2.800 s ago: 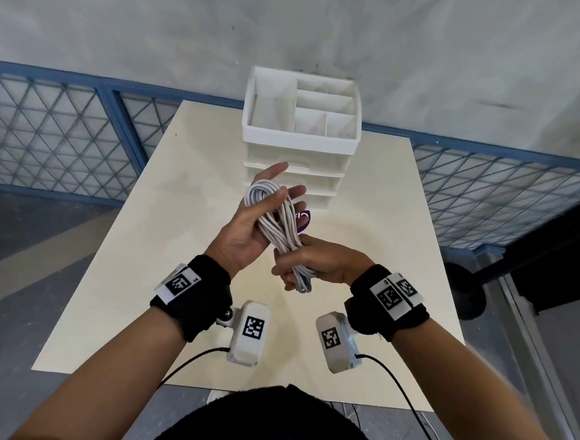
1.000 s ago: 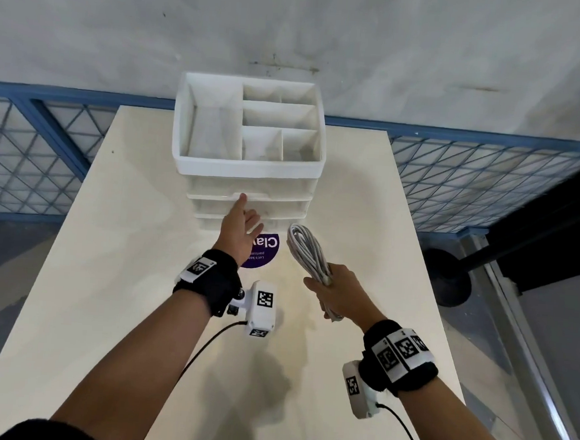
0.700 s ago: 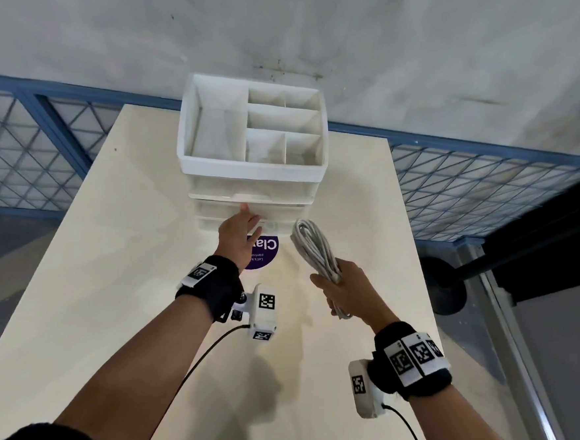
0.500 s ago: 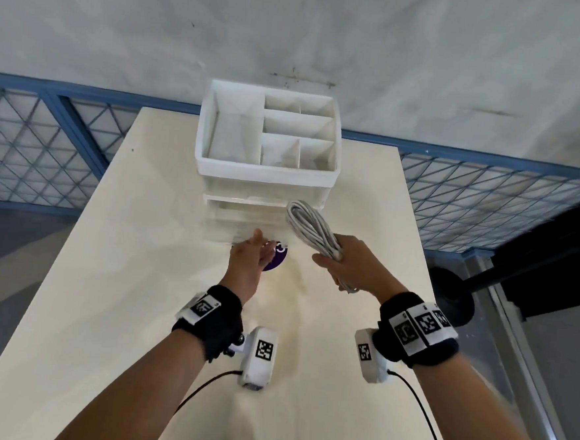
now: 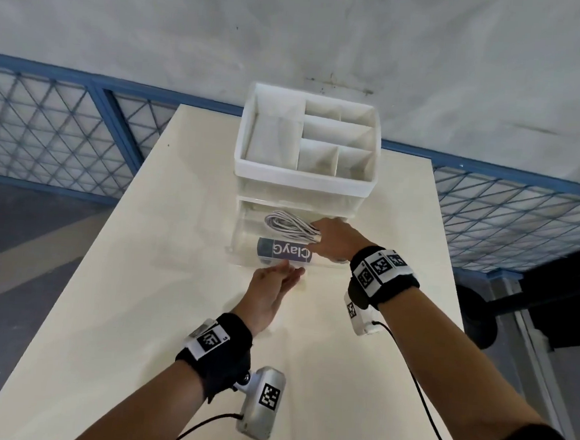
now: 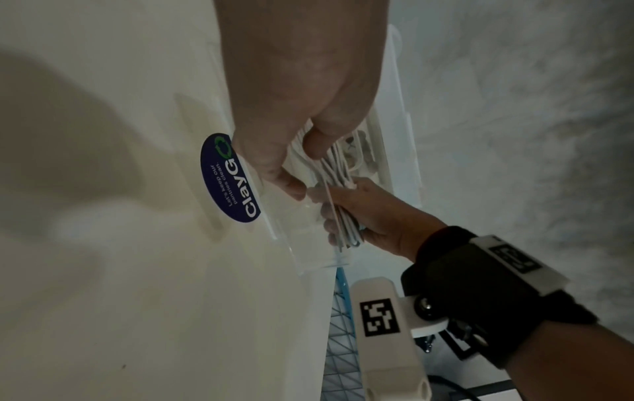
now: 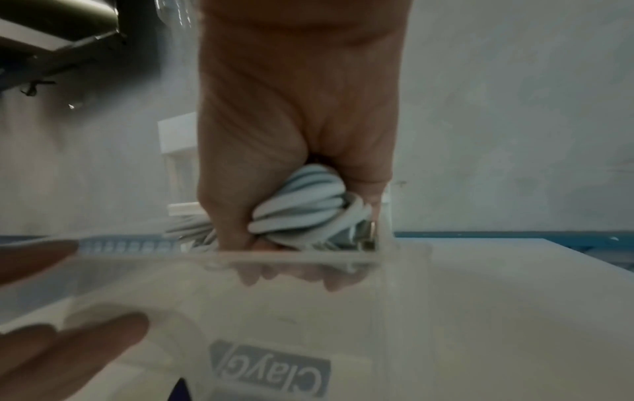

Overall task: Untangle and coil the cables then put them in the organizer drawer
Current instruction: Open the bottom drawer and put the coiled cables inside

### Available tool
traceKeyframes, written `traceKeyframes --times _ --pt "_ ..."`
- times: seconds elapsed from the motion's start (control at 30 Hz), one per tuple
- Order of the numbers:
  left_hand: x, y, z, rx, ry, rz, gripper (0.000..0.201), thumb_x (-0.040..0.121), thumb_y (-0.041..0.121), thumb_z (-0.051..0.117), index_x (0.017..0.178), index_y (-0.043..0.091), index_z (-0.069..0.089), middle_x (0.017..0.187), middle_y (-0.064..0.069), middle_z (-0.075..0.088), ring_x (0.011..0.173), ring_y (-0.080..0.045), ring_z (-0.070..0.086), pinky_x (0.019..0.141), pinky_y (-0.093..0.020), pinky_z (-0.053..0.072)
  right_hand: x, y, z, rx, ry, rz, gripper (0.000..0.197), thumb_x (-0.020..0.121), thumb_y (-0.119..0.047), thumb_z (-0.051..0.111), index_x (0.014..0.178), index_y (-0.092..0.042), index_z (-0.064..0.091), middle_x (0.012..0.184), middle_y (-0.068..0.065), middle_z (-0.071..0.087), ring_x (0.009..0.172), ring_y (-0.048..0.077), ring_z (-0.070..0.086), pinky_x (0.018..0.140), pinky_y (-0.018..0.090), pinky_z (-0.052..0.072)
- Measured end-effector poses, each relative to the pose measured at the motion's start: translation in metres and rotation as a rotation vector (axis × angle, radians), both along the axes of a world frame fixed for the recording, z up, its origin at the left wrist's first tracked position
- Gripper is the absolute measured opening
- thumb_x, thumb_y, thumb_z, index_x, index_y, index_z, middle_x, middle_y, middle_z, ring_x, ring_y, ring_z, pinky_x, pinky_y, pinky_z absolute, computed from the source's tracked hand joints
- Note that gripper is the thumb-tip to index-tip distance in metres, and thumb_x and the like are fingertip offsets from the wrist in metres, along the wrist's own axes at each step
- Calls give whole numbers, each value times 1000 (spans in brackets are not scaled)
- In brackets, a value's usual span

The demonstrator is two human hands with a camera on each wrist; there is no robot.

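A white organizer [image 5: 305,183] stands at the table's far side, its clear lower drawer [image 5: 242,251] pulled out toward me. My right hand [image 5: 325,239] grips a coiled white cable [image 5: 288,226] and holds it inside the open drawer, the coil pointing left. In the right wrist view the cable [image 7: 301,209] bulges out of my fist just behind the drawer's clear front wall [image 7: 137,260]. My left hand [image 5: 288,271] is at the drawer's front, thumb at the rim and straight fingers [image 7: 75,339] against the front, pinching it.
A purple sticker [image 5: 284,250] on the table shows through the drawer's clear bottom. The cream table [image 5: 139,295] spreads wide to the left and near side. A blue mesh fence [image 5: 48,127] runs behind the table. The organizer's top tray has several open compartments.
The left hand has drawn the clear drawer out toward me. The right hand has carried the coil from above the table leftward and down into the drawer.
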State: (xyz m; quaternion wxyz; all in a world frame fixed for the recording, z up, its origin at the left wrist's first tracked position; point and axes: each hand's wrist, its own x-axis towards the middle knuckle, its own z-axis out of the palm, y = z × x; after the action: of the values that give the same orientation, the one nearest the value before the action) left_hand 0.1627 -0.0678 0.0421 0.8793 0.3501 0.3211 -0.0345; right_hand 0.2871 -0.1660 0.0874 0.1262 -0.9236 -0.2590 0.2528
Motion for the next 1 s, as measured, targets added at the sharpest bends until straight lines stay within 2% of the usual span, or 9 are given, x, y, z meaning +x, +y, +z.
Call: traceKeyframes --times 0.17,0.23,0.3,0.37,0.47,0.57,0.7,0.87,1.0 --pt "-1 -1 0 -12 -6 -8 24 97 5 44 79 -3 58 75 -7 62 86 -16 66 98 -28 47 6 3 -9 -29 103 -182 33 79 -20 61 106 -2 58 100 15 67 86 31 63 72 32 49" --pt "-2 -1 0 -21 -16 -9 22 97 7 44 84 -3 59 78 -8 63 92 -19 65 97 -27 48 10 5 -12 -10 136 -257 32 80 -17 61 107 0 57 102 16 66 92 31 63 73 31 47" --pt "-2 -1 1 -28 -25 -4 21 97 7 44 88 -3 59 82 -8 64 93 -19 65 89 -21 53 12 7 -13 23 181 -332 30 81 -14 61 106 3 58 95 14 63 86 29 61 69 30 45" --pt "-2 0 2 -32 -21 -6 21 97 7 43 87 -4 59 85 -10 63 93 -19 64 80 -16 55 13 9 -15 73 235 -419 23 80 -12 60 98 3 59 90 15 62 80 29 61 64 32 47" --pt "-2 1 3 -35 -17 -3 23 97 6 42 85 -5 58 87 -12 62 93 -20 64 78 -15 55 12 13 -21 135 260 -550 19 83 -14 58 96 -1 57 91 13 60 83 27 60 61 29 46" --pt "0 4 5 -30 -22 -12 21 96 4 43 85 -4 59 87 -12 62 93 -21 64 80 -16 54 7 15 -31 211 251 -650 25 86 -22 57 99 -1 57 94 15 60 85 27 58 70 28 42" --pt "0 5 6 -9 -16 -33 19 95 2 44 86 -3 60 86 -9 63 94 -20 65 82 -15 54 1 16 -36 176 134 -630 41 91 -31 54 114 4 54 116 22 62 108 37 59 80 32 45" --pt "-2 3 10 -13 -13 -26 20 95 2 44 85 -5 60 88 -12 63 91 -19 64 78 -14 55 -7 23 -36 -54 -101 -469 47 95 -34 47 123 3 49 138 24 35 125 36 41 98 43 42" --pt "-2 3 12 -10 -14 -7 23 96 3 44 80 -3 60 80 -10 66 90 -20 64 76 -14 55 -8 26 -33 -215 -204 -371 54 95 -39 42 127 5 44 136 23 36 126 33 35 98 37 42"
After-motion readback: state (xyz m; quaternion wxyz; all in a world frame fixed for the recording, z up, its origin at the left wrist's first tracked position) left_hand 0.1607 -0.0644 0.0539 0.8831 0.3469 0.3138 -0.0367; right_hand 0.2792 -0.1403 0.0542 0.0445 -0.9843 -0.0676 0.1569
